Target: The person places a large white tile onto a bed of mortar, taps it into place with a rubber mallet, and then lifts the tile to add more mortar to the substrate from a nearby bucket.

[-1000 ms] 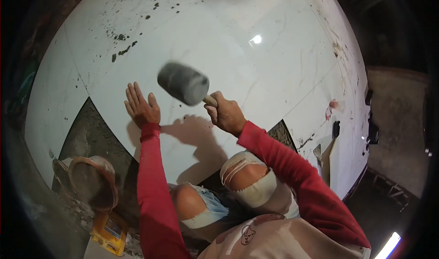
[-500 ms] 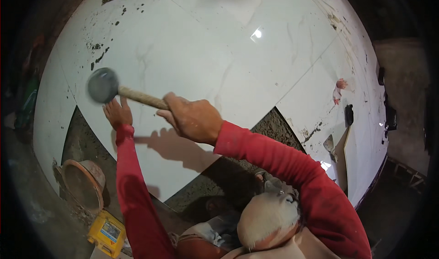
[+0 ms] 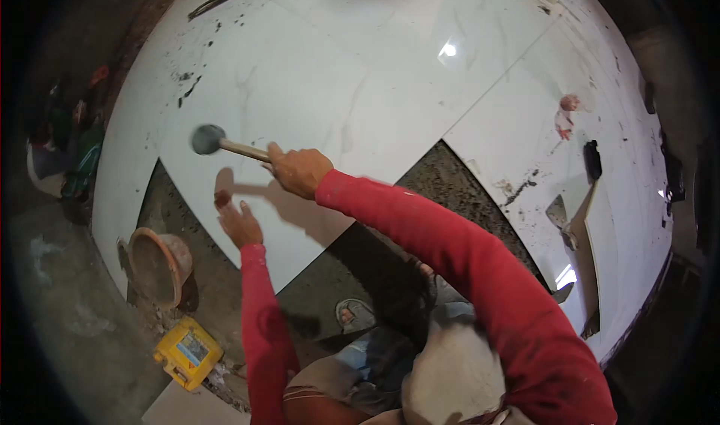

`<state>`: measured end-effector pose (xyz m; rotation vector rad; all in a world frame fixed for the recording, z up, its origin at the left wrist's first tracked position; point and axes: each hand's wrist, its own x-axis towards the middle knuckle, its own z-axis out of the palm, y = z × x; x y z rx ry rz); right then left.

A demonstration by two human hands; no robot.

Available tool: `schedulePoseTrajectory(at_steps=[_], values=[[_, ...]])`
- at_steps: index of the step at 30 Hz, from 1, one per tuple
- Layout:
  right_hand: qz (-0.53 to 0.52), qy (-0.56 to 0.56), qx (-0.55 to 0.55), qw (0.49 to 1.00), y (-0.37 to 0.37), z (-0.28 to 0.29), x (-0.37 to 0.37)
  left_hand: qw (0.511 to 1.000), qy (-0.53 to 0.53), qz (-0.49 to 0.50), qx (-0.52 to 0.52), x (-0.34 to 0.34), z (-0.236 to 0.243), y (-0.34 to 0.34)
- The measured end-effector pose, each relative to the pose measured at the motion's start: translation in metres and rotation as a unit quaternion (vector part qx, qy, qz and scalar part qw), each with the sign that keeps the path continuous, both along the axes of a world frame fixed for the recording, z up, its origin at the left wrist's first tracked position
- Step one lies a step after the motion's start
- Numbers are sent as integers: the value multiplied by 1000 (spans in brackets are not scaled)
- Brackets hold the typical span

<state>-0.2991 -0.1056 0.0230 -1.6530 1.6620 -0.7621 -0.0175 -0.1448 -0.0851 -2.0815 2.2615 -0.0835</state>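
Observation:
My right hand (image 3: 301,172) is closed round the wooden handle of a mallet (image 3: 206,139) with a dark grey round head. The mallet points left, over a large white marbled tile (image 3: 337,73); whether its head touches the tile I cannot tell. My left hand (image 3: 241,224) is nearer to me, at the tile's left edge, fingers spread and holding nothing. It appears to rest on or hover just over the surface. The tile's near corner juts over rough grey mortar (image 3: 439,181). Shadows of the mallet and my right arm fall across the tile.
An orange-rimmed bucket (image 3: 178,275) lies tipped at left, near a yellow jerrycan (image 3: 187,354). At right, a trowel (image 3: 561,215) and a black-handled tool (image 3: 592,160) lie on other tiles. A dark strip (image 3: 214,3) lies far left. My shod foot (image 3: 354,316) is below the tile.
My left hand has drawn back toward me along the tile's left edge, away from the mallet head. My right hand has shifted left with the mallet still in it. The view has shifted.

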Motion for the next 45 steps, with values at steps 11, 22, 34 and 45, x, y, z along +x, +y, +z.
schedulePoseTrajectory(at_steps=[11,22,34,45], values=[[-5,81,-113,990,-21,-4,33,990,109,-14,-88,-5,21,21],[-93,-10,-207,974,-7,-5,28,973,178,104,-105,-25,16,30],[15,196,-51,979,21,4,20,977,190,84,-58,-15,25,31],[47,177,-19,983,37,19,7,991,107,11,-79,0,13,28]])
